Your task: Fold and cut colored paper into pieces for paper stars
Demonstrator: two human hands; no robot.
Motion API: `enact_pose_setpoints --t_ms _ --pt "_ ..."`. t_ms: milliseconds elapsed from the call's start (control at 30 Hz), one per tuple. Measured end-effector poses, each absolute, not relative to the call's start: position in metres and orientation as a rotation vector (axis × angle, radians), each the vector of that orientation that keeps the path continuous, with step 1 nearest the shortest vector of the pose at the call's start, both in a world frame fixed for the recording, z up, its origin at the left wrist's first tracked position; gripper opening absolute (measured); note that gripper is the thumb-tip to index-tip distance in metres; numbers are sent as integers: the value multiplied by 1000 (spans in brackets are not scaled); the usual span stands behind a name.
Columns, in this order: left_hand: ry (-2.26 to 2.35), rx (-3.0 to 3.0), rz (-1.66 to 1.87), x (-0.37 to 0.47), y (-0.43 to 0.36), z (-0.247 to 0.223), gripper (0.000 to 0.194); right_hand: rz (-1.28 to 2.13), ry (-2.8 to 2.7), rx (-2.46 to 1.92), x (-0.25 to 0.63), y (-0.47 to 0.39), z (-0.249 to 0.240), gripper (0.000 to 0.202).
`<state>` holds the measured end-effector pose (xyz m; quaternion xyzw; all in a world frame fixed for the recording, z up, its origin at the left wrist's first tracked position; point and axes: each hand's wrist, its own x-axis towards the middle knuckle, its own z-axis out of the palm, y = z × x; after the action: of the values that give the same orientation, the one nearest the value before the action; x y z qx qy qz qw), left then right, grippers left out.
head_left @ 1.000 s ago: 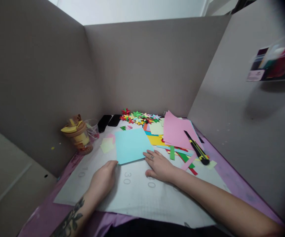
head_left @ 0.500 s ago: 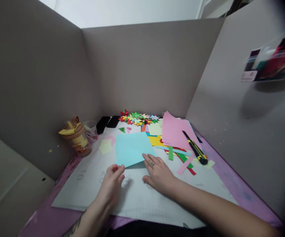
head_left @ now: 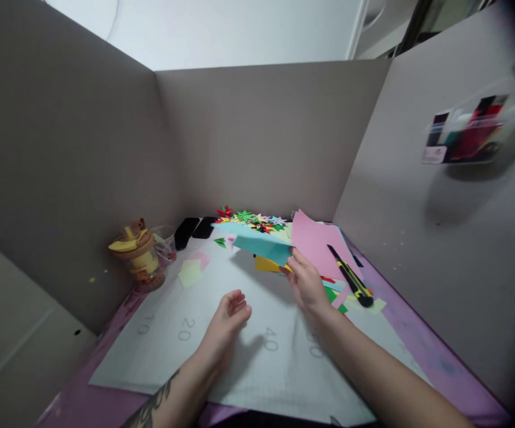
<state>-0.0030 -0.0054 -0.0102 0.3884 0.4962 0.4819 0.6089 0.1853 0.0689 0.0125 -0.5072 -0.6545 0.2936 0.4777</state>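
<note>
1. Since the earlier frame, blue paper sheet (head_left: 259,242) is lifted off the cutting mat (head_left: 239,351); right hand (head_left: 307,284) pinches its near right edge.
2. Left hand (head_left: 228,318) hovers over mat, fingers loosely curled, holding nothing.
3. Around: folded paper stars (head_left: 250,218) behind; pink sheet (head_left: 317,241) and utility knife (head_left: 350,276) right; yellow cup (head_left: 136,252) left.
4. Sheet thin, flat, near level; long axis runs left-right.

Bare mat (head_left: 257,362) along the near edge leaves passing room; cup (head_left: 138,254) blocks the left edge, paper pile (head_left: 317,241) and knife (head_left: 350,277) the far-right corner.
</note>
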Motion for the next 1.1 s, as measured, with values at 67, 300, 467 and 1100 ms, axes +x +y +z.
enact_pose_setpoints --t_ms 67,300,467,1100 --pt "1117 812 1081 5 7 -8 60 893 -1413 -1184 173 65 2 56" --pt "1046 680 1203 12 52 -8 39 1078 -1851 -1246 137 11 -31 58" --pt "1245 819 1079 -34 55 -11 47 395 -2230 -1382 165 15 -27 63" --pt "1951 2000 732 -81 62 -7 58 -236 -2665 -1328 170 85 -44 44"
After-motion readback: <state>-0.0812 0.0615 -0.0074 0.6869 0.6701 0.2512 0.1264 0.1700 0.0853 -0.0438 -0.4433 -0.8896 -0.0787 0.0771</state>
